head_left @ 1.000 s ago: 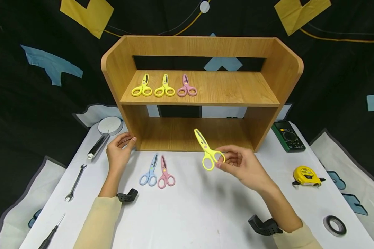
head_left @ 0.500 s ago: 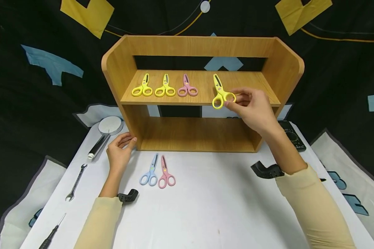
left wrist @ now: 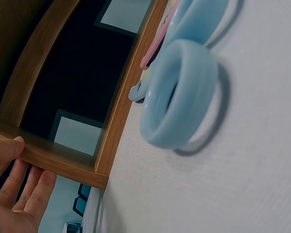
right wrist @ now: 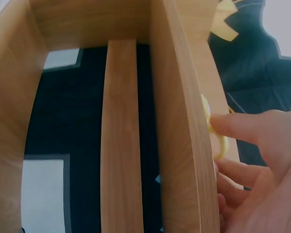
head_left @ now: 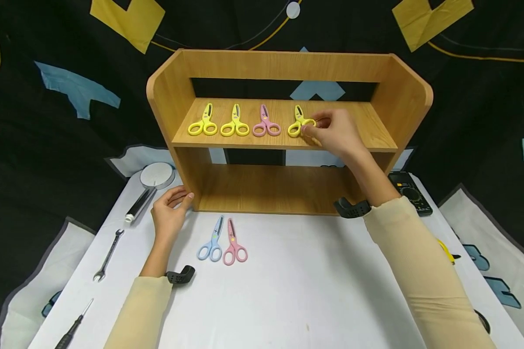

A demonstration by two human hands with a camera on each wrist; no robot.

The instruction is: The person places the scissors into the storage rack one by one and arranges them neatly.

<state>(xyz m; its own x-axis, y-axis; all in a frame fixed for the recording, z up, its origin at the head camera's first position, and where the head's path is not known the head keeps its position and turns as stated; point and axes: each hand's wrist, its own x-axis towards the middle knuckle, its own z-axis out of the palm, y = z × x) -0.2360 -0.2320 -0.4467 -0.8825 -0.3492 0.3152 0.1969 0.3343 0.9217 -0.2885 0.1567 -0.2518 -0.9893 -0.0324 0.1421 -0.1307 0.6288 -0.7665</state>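
One yellow scissors (head_left: 298,124) lies on the upper shelf (head_left: 353,123), seemingly pinched in the right hand's (head_left: 336,132) grip.

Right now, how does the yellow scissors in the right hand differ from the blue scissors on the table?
The yellow plastic scissors lies on the wooden shelf's upper board, pinched by the right hand; the blue plastic scissors lies untouched on the white table. Both look like the same closed model, blades pointing away.
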